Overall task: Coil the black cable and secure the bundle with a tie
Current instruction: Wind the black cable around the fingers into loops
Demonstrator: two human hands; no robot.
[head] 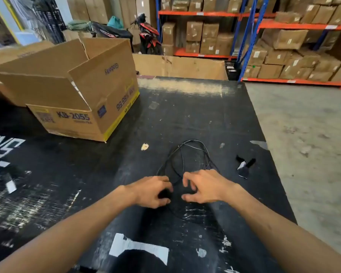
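The left hand (153, 191) is being held low over the black tabletop (185, 111), its fingers curled around something small and dark that is too blurred to be identified. The right hand (202, 186) is being held just beside it, fingers bent like claws and spread, thumb tip and fingertips apart; whether anything is being pinched cannot be told. The black cable (185, 156) is being kept between and beyond the two hands: thin, glossy strands are lying in loose, overlapping oval loops on the tabletop, the long axis of the loops running away from the hands, the rounded far end pointing toward the table's far edge, the near ends gathered at the fingers. To the right of the cable, well apart from it, a small black piece with a pale patch (244, 167) is lying flat; what it is cannot be told. The tabletop is matte, scuffed and flecked with white scrapes. Beyond the cable to the left, an open corrugated cardboard box (83, 107) is standing, its flaps raised.
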